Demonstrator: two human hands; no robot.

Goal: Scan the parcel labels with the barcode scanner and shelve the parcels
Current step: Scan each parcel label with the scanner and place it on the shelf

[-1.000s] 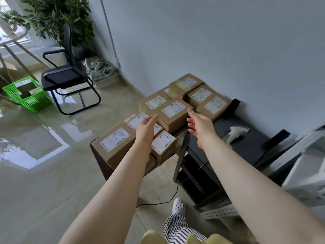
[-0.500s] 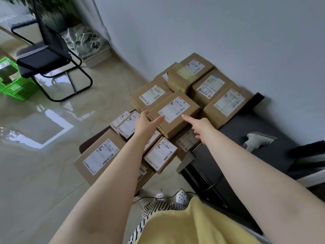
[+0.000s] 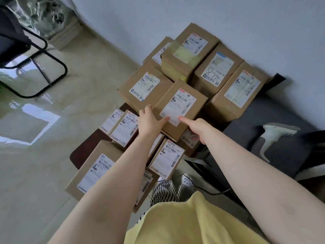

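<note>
Now both hands were on the same cardboard parcel [image 3: 181, 110], which sat on top of the stack of parcels near the wall. The left hand [image 3: 151, 123] lay against the left near corner of this parcel, with its thumb stretched across the lower edge of the white label [image 3: 178, 105] and its fingers reaching along the left side; how far they wrapped around could not be seen. The right hand [image 3: 197, 126] touched the near edge of the parcel with its fingers straight, one fingertip on the corner of the label. More labelled parcels stood around it, some behind by the wall, some lower and nearer to the person. The white barcode scanner [image 3: 274, 136] lay on the dark surface [image 3: 246, 131] at the right, well apart from both hands.
</note>
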